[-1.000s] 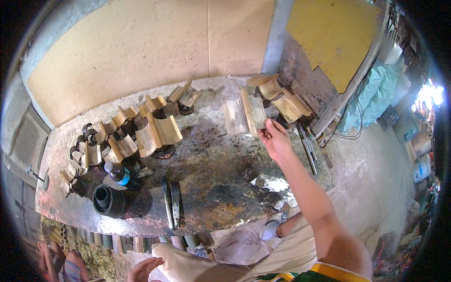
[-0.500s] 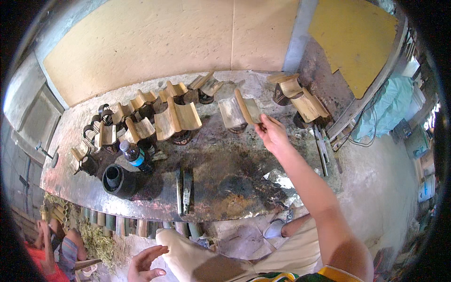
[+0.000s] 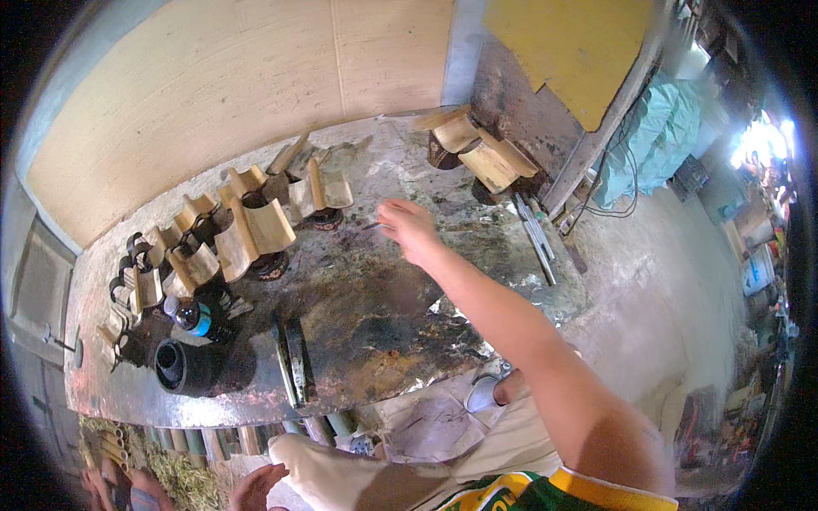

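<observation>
A dark green jersey (image 3: 554,492) with yellow-and-white edging and yellow lettering is worn at the frame's lower edge. Loose cream cloth trousers (image 3: 366,481) and a pale grey shoe (image 3: 482,395) are also worn. The right fingers (image 3: 394,210) are left bare.

No words can be read on the bottle's blue label (image 3: 203,321), and only cut-off lettering (image 3: 503,504) is shown on the shirt (image 3: 550,494).

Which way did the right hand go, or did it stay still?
Yes, it moved. Against the silver metal rods lying still, the right hand has gone left, farther from them.
</observation>
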{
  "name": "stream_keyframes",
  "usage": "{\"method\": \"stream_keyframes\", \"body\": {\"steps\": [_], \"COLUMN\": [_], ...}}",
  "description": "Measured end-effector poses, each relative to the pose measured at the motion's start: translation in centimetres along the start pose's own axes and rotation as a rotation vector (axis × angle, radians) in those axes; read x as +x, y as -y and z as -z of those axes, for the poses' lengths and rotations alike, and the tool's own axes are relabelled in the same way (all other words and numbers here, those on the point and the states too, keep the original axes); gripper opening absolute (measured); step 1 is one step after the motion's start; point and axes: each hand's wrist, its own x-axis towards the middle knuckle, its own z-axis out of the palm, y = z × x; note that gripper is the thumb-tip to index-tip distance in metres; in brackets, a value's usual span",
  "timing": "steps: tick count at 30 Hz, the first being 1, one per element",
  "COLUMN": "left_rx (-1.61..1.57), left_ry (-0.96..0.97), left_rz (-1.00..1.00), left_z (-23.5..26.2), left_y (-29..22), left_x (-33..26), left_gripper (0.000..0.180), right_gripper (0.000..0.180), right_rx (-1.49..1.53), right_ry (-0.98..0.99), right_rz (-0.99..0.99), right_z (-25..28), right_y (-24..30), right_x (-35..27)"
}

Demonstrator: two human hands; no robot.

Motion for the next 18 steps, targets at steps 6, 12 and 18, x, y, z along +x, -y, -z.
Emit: {"method": "stream_keyframes", "body": {"steps": [6, 12, 18], "left_rx": [-0.035, 0.027, 0.081], "left_ry": [0.038, 0.065, 0.031], "left_rz": [0.11, 0.039, -0.063], "left_z": [-0.1, -1.4, -2.5], "left_y": [0.4, -0.5, -2.0], "left_x": [1.5, 3.6, 2.6], "left_gripper": [0.07, 0.069, 0.062], "right_gripper": [0.059, 0.084, 0.073], "right_rx": [-0.576, -0.606, -0.092], "right_ry": [-0.67, -0.375, -0.215], "right_rz": [0.496, 0.716, 0.644], "right_z": [15.1, 18.4, 19.4], "right_y": [4.4, 7.3, 6.6], "right_x": [-1.3, 3.8, 7.9]}}
